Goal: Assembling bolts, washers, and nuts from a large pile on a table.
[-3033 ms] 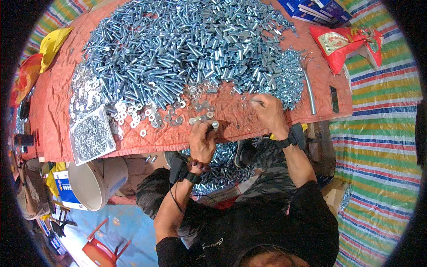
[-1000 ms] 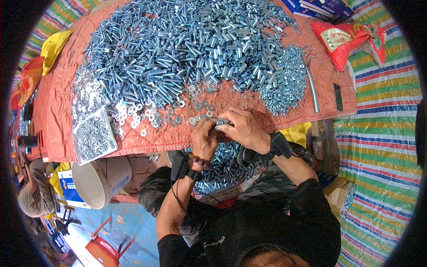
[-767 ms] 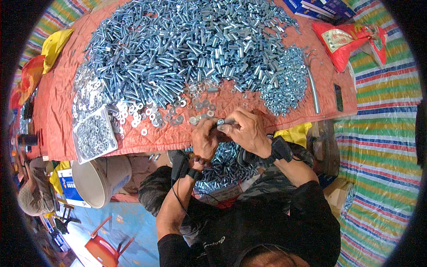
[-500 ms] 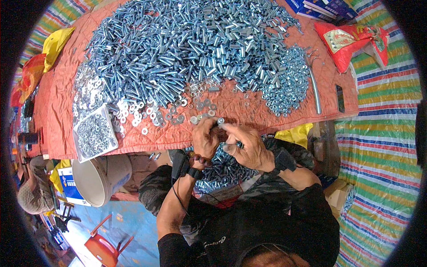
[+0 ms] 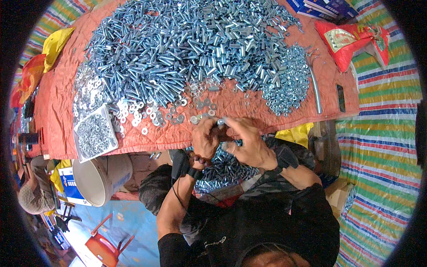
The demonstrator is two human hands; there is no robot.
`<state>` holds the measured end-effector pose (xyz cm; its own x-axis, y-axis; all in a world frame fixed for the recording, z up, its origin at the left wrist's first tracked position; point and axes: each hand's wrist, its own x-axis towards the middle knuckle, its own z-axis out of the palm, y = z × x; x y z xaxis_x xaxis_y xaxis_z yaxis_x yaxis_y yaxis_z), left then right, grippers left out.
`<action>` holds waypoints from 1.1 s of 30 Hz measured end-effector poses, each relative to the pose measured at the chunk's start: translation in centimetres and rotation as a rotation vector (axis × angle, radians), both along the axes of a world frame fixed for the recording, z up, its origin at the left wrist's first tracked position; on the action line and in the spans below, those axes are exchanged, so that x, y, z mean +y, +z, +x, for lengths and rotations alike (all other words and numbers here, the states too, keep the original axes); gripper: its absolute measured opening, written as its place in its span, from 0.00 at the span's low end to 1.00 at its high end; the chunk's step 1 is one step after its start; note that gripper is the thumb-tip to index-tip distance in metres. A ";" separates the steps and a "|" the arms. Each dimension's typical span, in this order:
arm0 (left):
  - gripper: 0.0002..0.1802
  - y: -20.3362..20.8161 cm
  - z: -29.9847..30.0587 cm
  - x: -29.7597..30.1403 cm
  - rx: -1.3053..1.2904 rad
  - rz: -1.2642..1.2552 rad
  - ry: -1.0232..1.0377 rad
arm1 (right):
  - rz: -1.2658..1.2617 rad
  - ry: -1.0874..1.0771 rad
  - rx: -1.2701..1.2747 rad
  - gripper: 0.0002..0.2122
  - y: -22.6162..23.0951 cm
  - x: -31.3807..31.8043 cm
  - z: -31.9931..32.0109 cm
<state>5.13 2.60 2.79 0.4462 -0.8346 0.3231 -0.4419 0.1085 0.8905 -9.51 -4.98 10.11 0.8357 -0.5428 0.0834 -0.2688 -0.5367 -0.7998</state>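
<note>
Over the near edge of the red quilted cloth (image 5: 169, 141), my left hand (image 5: 206, 139) is closed around a small metal bolt (image 5: 221, 121), seen end-on with what looks like a nut on its tip. My right hand (image 5: 249, 144) is beside it, forefinger stretched to the bolt's end and thumb held well apart. Loose washers (image 5: 178, 119) lie on the cloth just beyond my left hand. A big heap of bolts and metal sleeves (image 5: 191, 49) fills the far part of the cloth. Small nuts (image 5: 284, 95) are piled to the right.
A white tray of washers (image 5: 94, 135) sits at the left edge. Below it stands a white bucket (image 5: 94, 180). More dark bolts (image 5: 227, 171) lie beneath my hands. A metal rod (image 5: 315, 89) and red bag (image 5: 344, 42) are right; another person (image 5: 38, 189) is far left.
My right thumb has swung away from the forefinger, and the right hand has opened wider. My left hand keeps the bolt in the same place.
</note>
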 end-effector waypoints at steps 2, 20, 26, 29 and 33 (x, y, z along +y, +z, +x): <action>0.08 -0.1 -0.2 -0.2 0.010 0.083 0.011 | 0.500 -0.088 -0.047 0.31 0.1 0.2 -0.4; 0.13 -0.3 0.0 -0.3 -0.019 0.054 -0.001 | 0.584 -0.106 0.004 0.29 1.7 0.7 -0.5; 0.12 -0.3 0.0 0.3 0.033 0.077 -0.002 | -0.112 0.040 -0.157 0.16 0.6 -1.6 0.8; 0.09 0.7 -0.7 0.0 -0.048 0.057 -0.042 | 0.249 -0.172 0.003 0.11 0.8 -3.1 0.5; 0.12 0.6 -0.7 0.3 -0.164 0.079 -0.216 | -0.098 -0.178 0.015 0.09 -1.3 -6.4 2.7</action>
<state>4.48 2.91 3.35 0.2022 -0.9302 0.3064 -0.5547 0.1491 0.8186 -6.84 -11.37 8.85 0.7289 -0.6720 0.1309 -0.3783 -0.5547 -0.7411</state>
